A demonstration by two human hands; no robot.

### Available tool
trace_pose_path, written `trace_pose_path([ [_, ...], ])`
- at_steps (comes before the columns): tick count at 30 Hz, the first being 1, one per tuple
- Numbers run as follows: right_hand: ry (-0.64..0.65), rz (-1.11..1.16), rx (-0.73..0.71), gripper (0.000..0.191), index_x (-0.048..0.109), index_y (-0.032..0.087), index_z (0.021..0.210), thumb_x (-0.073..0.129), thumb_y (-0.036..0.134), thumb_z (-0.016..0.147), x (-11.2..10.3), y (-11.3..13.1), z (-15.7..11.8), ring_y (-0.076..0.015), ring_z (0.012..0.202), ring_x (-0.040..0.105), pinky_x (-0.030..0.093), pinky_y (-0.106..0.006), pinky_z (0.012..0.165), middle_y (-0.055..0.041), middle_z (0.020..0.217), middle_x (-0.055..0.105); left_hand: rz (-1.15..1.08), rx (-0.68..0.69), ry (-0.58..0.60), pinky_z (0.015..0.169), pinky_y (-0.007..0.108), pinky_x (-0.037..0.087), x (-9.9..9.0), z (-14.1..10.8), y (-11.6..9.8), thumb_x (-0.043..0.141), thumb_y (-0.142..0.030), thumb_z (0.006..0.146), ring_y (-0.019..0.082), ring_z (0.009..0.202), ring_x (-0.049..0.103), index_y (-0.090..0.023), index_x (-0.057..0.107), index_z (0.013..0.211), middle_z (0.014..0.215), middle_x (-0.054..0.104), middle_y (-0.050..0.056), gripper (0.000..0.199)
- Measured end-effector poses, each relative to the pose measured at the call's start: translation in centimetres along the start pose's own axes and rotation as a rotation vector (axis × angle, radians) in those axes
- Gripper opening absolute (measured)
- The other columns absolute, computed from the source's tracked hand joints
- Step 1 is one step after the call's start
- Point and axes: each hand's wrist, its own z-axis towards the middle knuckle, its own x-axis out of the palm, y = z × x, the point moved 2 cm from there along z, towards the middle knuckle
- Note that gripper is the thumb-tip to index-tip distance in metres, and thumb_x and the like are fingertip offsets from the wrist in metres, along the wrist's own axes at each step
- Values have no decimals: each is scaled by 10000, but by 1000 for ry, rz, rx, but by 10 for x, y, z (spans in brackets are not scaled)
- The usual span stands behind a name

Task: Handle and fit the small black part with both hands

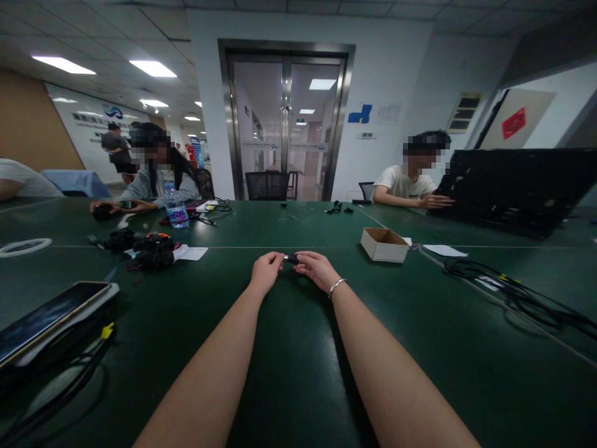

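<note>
Over the green table, both hands meet at a small black USB stick [292,259] with a silver end. My left hand [267,272] is closed in a pinch at the silver end, on the left. The black body sits between the thumb and fingers of my right hand [318,270], which wears a silver bracelet [337,287]. Fingertips cover part of the stick. To the right of my hands stands an open cardboard box [385,246]. Several small black pieces [339,208] lie farther off, too small to name exactly.
A phone [51,317] and black cables [56,379] lie at the left, more cables [517,292] at the right. Black gear [152,249] and a water bottle [176,208] stand left of centre. Two people sit across the green table [289,361], one beside a large black screen [517,186].
</note>
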Motion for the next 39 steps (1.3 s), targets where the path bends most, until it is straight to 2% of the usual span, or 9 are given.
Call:
trace_pose_path([
  [4, -1, 19, -1, 63, 643, 81, 850, 637, 29, 816, -2, -1, 0, -146, 588, 666, 568, -200, 555, -75, 667, 665, -34, 159, 2, 722, 262, 480, 0, 2, 1, 544, -240, 825, 167, 806, 612, -179, 682, 989, 890, 680, 52, 223],
  [9, -5, 25, -6, 58, 639, 89, 842, 631, 34, 825, -2, -2, 1, -143, 588, 663, 568, -200, 556, -61, 639, 652, -48, 255, 5, 888, 303, 463, 1, 3, 2, 529, -143, 810, 171, 938, 604, -197, 680, 1009, 1052, 655, 61, 256],
  [13, 11, 3, -5, 69, 636, 94, 835, 631, 27, 816, -2, -3, 3, -130, 571, 651, 558, -191, 552, -54, 636, 648, -84, 187, 83, 757, 271, 505, 5, -1, -1, 556, -212, 823, 166, 882, 622, -211, 636, 1110, 1067, 639, 75, 297],
  [17, 30, -20, -9, 96, 644, 96, 849, 652, 23, 788, -2, -3, 4, -112, 550, 635, 549, -181, 549, -44, 646, 648, -114, -7, 35, 527, 220, 469, 7, -3, 0, 534, -403, 855, 143, 648, 614, -167, 562, 1141, 822, 634, 64, 373],
  [19, 41, -33, -4, 106, 647, 95, 865, 640, 20, 791, -1, -3, 3, -104, 543, 630, 547, -176, 550, -47, 655, 653, -122, -31, 12, 473, 201, 431, 7, -2, 1, 472, -406, 885, 125, 568, 578, -153, 554, 1092, 713, 599, 36, 337],
  [26, 47, -28, -13, 109, 655, 102, 851, 665, 30, 769, -3, -4, 5, -107, 557, 629, 547, -178, 549, -40, 651, 645, -71, 6, 9, 548, 203, 459, 7, -4, -1, 479, -240, 851, 128, 708, 597, -190, 559, 1052, 882, 606, 47, 222],
  [32, 38, -48, 8, 115, 653, 100, 858, 651, 19, 775, -2, -3, 4, -110, 571, 638, 555, -178, 561, -49, 683, 651, 20, -4, 6, 512, 226, 392, 5, -4, 0, 411, -356, 891, 124, 553, 522, -195, 562, 978, 680, 566, 5, 237],
  [36, 52, -55, 0, 119, 655, 95, 866, 655, 22, 772, -2, -3, 3, -99, 557, 628, 553, -172, 552, -56, 713, 657, 26, 8, -26, 564, 227, 396, 5, 0, 5, 456, -257, 849, 125, 615, 528, -207, 574, 983, 747, 586, 9, 186],
  [39, 58, -58, -4, 121, 656, 97, 875, 662, 33, 772, -3, -4, 3, -91, 553, 624, 554, -166, 546, -52, 725, 661, -22, -22, -1, 546, 226, 393, 7, 3, 9, 415, -328, 882, 129, 590, 524, -197, 570, 977, 706, 572, 7, 224],
])
